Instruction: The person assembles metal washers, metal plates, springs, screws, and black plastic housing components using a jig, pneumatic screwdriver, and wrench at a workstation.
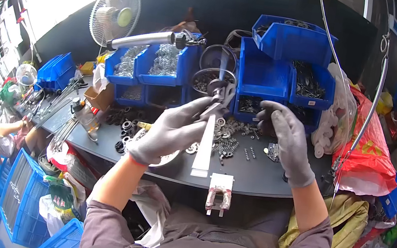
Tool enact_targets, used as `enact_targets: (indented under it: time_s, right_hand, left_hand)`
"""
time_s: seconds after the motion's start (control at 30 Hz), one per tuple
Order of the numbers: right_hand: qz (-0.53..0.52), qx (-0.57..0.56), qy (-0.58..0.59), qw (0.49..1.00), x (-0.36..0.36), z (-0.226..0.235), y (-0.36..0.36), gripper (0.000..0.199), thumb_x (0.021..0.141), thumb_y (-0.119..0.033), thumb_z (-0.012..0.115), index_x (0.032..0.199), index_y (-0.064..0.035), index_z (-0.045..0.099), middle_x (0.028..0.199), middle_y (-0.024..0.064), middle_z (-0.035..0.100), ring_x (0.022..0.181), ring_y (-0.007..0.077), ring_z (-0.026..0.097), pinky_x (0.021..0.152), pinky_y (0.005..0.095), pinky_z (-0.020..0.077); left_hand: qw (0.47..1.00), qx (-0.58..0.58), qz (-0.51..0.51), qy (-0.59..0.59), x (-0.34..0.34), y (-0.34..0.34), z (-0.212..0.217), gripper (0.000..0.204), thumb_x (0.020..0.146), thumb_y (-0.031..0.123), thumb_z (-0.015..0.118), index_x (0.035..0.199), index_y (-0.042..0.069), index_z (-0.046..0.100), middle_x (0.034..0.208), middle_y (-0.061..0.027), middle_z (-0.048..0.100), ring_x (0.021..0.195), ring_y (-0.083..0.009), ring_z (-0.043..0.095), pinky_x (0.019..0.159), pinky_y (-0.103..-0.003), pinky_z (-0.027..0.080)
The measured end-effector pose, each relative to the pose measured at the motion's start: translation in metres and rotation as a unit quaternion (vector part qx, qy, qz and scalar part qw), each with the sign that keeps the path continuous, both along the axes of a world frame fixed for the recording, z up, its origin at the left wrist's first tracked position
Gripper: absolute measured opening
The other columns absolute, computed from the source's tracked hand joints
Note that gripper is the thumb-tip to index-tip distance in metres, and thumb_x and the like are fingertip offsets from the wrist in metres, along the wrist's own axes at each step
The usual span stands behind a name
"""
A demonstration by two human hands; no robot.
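My left hand [175,128], in a grey glove, is closed around a dark mechanical fitting [219,94] above the middle of the bench. A long, pale, flat-looking bar [204,150] runs from just below that fitting toward the bench's front edge; whether the two are joined I cannot tell. My right hand [287,139], gloved too, hovers over the right side of the bench, its fingers bent and apart with nothing visible in them. Springs [227,146] and small metal rings lie between the hands. A white metal fixture [219,193] sits at the front edge.
Blue bins [264,90] of small metal parts stand at the back, beside more bins [163,71] of shiny hardware. A silver tube [144,40] with a black end hangs above them. A fan [114,16] stands back left. A red bag [370,148] and a cable [369,117] are right.
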State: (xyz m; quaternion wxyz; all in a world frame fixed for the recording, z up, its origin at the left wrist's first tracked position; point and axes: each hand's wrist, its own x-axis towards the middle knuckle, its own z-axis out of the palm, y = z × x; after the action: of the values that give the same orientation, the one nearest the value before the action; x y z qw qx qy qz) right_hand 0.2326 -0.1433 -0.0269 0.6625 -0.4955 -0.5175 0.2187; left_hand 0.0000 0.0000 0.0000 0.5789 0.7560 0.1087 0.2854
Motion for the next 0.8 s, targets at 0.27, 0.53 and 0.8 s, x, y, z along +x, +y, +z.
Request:
enact_targets:
  time_s: [0.27, 0.53, 0.8]
  right_hand:
    - [-0.073, -0.033, -0.109, 0.991, -0.033, -0.032, 0.045, 0.033, 0.108, -0.025, 0.045, 0.105, 0.0036, 0.061, 0.086, 0.0064, 0.065, 0.078, 0.0164, 0.059, 0.074, 0.0341, 0.0491]
    - [0.079, -0.185, 0.032, 0.979, -0.011, -0.134, -0.026, 0.040, 0.109, -0.026, 0.040, 0.099, 0.0006, 0.069, 0.061, -0.0033, 0.048, 0.050, 0.0062, 0.040, 0.045, 0.0244, 0.0309]
    - [0.124, -0.328, 0.183, 0.919, -0.015, -0.111, -0.087, 0.039, 0.108, -0.027, 0.042, 0.110, 0.0050, 0.064, 0.064, -0.0001, 0.054, 0.049, 0.0053, 0.043, 0.045, 0.0212, 0.0325]
  left_hand:
    - [0.798, 0.521, 0.303, 0.026, 0.068, 0.004, -0.043, 0.062, 0.089, 0.022, 0.070, 0.140, -0.002, 0.044, 0.068, -0.0180, 0.064, 0.060, -0.0361, 0.065, 0.054, -0.045, 0.052]
    - [0.831, 0.413, 0.364, 0.082, 0.053, 0.088, -0.058, 0.052, 0.087, 0.025, 0.069, 0.133, 0.003, 0.056, 0.088, -0.0195, 0.071, 0.081, -0.0373, 0.070, 0.069, -0.044, 0.055]
    - [0.849, 0.405, 0.335, 0.056, 0.057, 0.083, -0.053, 0.055, 0.086, 0.022, 0.071, 0.134, 0.000, 0.055, 0.085, -0.0209, 0.070, 0.077, -0.0372, 0.070, 0.067, -0.044, 0.053]
